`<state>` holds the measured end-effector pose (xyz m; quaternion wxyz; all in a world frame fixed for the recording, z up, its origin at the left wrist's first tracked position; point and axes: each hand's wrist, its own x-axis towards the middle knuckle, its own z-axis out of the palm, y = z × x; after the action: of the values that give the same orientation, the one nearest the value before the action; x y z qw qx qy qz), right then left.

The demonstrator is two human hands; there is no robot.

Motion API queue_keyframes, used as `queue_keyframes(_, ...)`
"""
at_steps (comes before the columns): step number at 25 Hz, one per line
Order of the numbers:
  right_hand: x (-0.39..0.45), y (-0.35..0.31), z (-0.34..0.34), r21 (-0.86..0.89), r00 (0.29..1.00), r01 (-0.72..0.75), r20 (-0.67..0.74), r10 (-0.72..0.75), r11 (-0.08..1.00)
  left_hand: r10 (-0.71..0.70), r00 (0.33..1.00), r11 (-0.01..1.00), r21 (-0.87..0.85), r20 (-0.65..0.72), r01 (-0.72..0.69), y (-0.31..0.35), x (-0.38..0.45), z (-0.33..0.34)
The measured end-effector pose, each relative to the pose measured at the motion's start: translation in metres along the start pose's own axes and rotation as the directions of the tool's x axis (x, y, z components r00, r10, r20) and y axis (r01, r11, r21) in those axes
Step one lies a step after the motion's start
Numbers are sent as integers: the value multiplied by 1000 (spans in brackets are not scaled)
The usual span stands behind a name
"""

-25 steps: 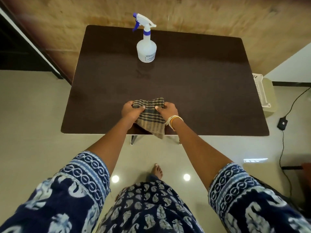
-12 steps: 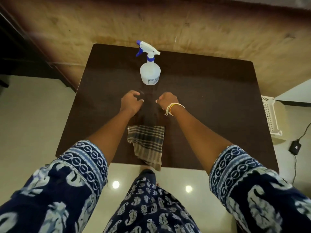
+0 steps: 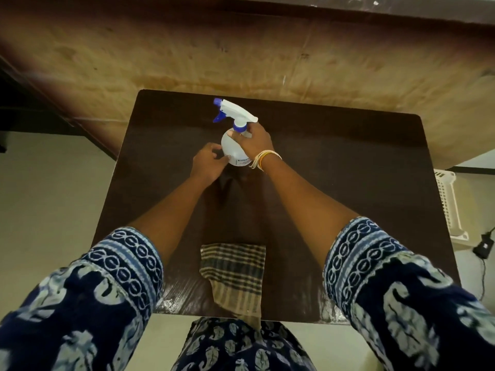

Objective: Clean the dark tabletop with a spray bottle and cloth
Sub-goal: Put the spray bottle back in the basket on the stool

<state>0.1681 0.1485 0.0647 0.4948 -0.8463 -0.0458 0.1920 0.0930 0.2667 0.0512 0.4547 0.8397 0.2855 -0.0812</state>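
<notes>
The dark desk [image 3: 334, 183] fills mid-frame. A checked cloth [image 3: 234, 274] lies at its lower edge, overhanging. Above centre stands the spray bottle [image 3: 232, 145]; its small label is unreadable. The right hand [image 3: 253, 141] grips its shoulder; the left hand [image 3: 207, 163] touches its side, fingers curled.

The one camera is sitting on my head, looking forward and steeply down over my patterned blue sleeves [image 3: 88, 298] onto the dark brown rectangular worktop [image 3: 334, 188]. It is viewing the whole top from close above, wide-angled, so the edges are bending. The pale floor [image 3: 48, 199] is showing at the sides and the tan wall [image 3: 241, 54] across the top.
</notes>
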Motion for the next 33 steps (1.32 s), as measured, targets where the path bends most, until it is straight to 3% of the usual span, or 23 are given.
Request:
queue_keyframes(6,-14,21,-36,43,1000,15,27,-16,999,13,999,995,-101,-38,-17,19,-11,23)
queue_keyframes(9,-43,41,-78,95,1000,10,8,-11,995,71,997,994,-82,8,-70,39,-26,55)
queue_keyframes(18,-161,180,-289,192,971,-18,-229,62,981,242,925,969,-115,292,-217,135,-141,259)
queue_keyframes(24,-209,254,-416,187,926,-39,-362,105,982,339,844,930,-9,415,-369,213,-212,377)
queue_keyframes(33,-193,333,-518,255,874,-134,-424,235,958,346,797,881,120,495,-457,271,-200,481)
